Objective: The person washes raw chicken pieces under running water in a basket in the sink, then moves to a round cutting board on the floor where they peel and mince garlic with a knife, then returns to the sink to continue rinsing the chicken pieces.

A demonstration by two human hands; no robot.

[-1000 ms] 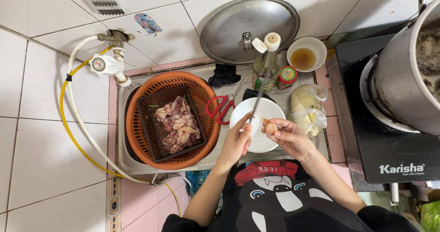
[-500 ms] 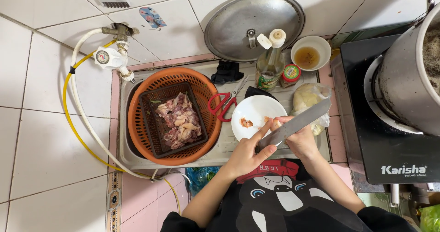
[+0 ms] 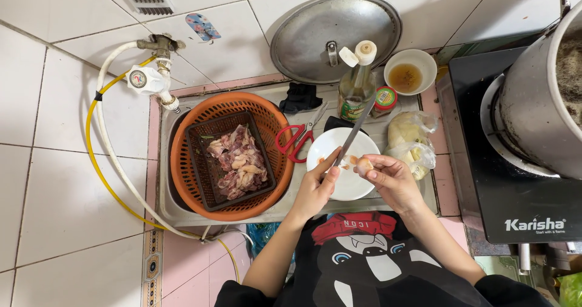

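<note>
Since half a second ago the knife has swung from lying flat across the hands to pointing up and away toward the bottle, and a small pale shallot-like bulb now shows in the other hand. The left hand is closed around the knife handle, the blade rising over the white plate. The right hand pinches the small bulb between its fingertips, just above the plate's right edge; a few peeled scraps lie on the plate beside it.

Left of the plate, red-handled scissors rest on the metal sink tray, touching the rim of the orange colander. Inside the colander sits a dark square basket holding raw meat pieces. Right of the plate lie clear plastic bags with pale contents.

Farther back stand a glass bottle with a white cap, a small red-lidded jar, a white bowl of brown liquid and a large metal lid leaning on the tiled wall. At far right a big steel pot sits on a black cooktop.
</note>
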